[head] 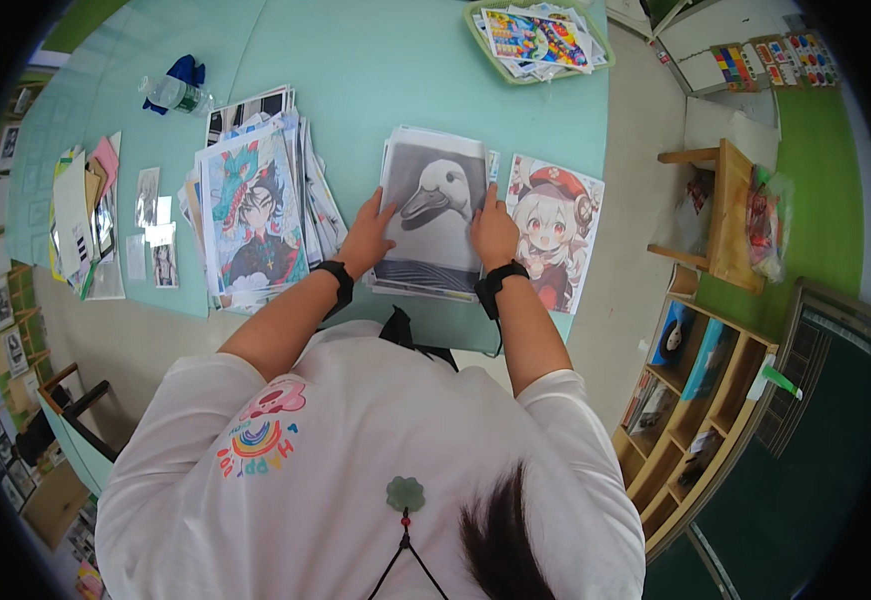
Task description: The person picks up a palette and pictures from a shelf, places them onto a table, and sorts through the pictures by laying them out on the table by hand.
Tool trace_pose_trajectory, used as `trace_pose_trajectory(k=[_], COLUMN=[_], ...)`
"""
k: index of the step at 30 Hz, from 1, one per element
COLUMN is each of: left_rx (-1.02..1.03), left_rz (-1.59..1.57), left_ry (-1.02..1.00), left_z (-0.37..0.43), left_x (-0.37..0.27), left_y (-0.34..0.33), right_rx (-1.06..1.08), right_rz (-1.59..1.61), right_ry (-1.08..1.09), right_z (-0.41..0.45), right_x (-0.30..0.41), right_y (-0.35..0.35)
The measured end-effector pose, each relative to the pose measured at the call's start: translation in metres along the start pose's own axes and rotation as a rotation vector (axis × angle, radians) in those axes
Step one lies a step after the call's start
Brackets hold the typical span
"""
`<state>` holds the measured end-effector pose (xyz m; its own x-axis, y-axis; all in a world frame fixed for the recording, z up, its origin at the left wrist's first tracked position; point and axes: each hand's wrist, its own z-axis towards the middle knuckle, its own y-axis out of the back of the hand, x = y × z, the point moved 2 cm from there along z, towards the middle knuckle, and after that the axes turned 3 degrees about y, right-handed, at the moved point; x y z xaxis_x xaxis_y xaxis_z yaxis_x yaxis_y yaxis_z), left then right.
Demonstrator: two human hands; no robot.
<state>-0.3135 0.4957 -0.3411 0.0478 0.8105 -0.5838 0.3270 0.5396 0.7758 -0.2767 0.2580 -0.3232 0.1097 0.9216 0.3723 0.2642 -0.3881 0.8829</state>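
Observation:
A grey print of a duck's head (435,217) tops a stack of paper sheets in front of me on the pale green table (360,67). My left hand (369,234) grips the stack's left edge, its thumb lying over the top sheet. At the opposite edge, my right hand (495,229) holds the sheets from the side. Just right of that hand lies an anime print (555,225) of a white-haired figure in a red cap. To the left rises a larger, uneven pile of prints, topped by an anime picture with a teal dragon (255,214).
A green plastic basket (473,34) full of prints stands at the table's far right. At left are a plastic bottle (172,95) beside dark blue cloth (187,69), small cards (148,195) and a paper pile (71,202). A wooden shelf (735,360) stands right.

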Motion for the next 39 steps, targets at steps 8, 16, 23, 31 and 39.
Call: trace_pose_trajectory(k=[8, 16, 23, 31, 39], left_rx=[0.032, 0.1, 0.07, -0.535, -0.609], left_rz=[0.067, 0.141, 0.242, -0.024, 0.099], left_ry=[-0.101, -0.094, -0.121, -0.027, 0.641], left_z=[-0.009, -0.04, -0.046, -0.063, -0.143], left_x=[-0.006, -0.007, 0.0, 0.043, 0.229], left_y=[0.006, 0.003, 0.0, 0.091, 0.139], right_rx=[-0.386, -0.083, -0.077, -0.321, -0.207], right_rz=[-0.286, -0.089, -0.129, -0.083, 0.405], right_ry=[0.692, 0.335, 0.356, 0.502, 0.651], right_z=[0.002, 0.01, 0.008, -0.002, -0.041], right_x=[-0.005, 0.002, 0.001, 0.051, 0.156], right_y=[-0.026, -0.021, -0.027, 0.013, -0.026])
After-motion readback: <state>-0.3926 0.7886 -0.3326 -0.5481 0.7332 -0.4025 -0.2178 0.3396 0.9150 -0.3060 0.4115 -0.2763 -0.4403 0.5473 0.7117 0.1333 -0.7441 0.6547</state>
